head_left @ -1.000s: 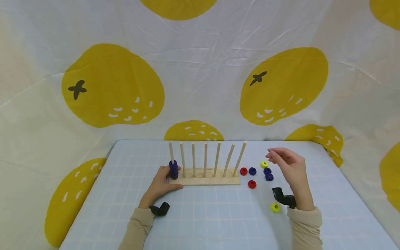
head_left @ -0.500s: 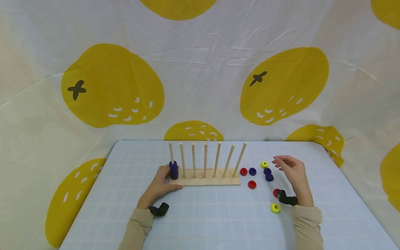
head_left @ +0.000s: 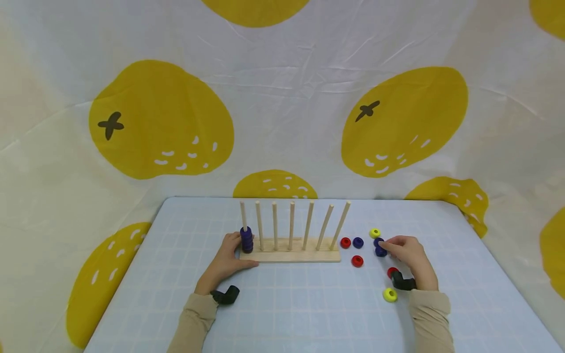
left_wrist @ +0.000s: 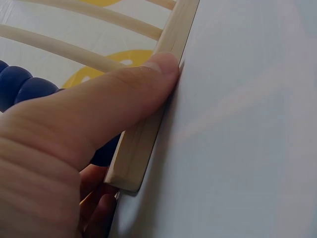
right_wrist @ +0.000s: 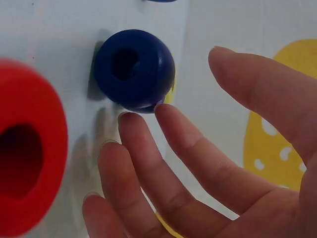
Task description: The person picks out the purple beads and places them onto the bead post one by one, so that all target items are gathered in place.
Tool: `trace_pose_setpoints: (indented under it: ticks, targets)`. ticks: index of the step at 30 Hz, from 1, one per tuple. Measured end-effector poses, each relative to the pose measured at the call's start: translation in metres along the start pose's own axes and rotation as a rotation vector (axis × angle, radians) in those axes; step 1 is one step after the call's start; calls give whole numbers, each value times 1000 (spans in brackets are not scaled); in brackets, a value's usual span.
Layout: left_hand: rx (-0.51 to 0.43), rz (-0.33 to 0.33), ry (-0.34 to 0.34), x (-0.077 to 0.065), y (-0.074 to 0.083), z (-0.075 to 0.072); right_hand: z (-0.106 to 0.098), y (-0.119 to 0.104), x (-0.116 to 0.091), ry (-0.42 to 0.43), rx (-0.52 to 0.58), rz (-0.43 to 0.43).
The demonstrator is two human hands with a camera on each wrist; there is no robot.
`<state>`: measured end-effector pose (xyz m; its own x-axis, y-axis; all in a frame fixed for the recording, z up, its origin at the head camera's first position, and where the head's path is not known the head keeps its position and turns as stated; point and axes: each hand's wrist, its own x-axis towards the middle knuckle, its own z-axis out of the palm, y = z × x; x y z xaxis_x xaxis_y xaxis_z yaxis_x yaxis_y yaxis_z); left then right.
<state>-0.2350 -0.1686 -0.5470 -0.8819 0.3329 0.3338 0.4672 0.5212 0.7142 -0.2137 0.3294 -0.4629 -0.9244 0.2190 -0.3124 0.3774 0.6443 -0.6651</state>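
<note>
My left hand [head_left: 227,257] holds the left end of a wooden peg rack [head_left: 291,256], thumb along the front edge and fingers behind, partly hidden. Several upright pegs rise from the rack; a stack of dark blue beads [head_left: 246,240] sits on the leftmost one. In the left wrist view the thumb [left_wrist: 133,89] presses the base's front. My right hand [head_left: 408,252] is at two blue beads lying close together on the table. Seen from the right wrist, its fingertips are right at the lower side of a blue bead [right_wrist: 131,67], with the thumb apart from it.
Left of the right hand lie two red beads [head_left: 357,261] and a blue bead [head_left: 358,242]. A yellow bead [head_left: 375,233] lies behind; another yellow bead [head_left: 390,294] and a red bead [head_left: 392,272] lie nearer. A lemon-print cloth [head_left: 287,108] hangs behind the table.
My right hand has come down and left to the two blue beads. A red bead beside its wrist has come into sight. The left hand keeps its hold on the rack.
</note>
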Motion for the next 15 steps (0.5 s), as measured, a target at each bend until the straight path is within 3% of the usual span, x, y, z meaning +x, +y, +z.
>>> trace_pose_setpoints:
  ticks: [8, 15]
  targets:
    - [13, 11, 13, 0, -2, 1, 3, 1, 0, -38, -35, 71]
    - [6, 19, 16, -1, -2, 2, 6, 0, 0, -47, -41, 76]
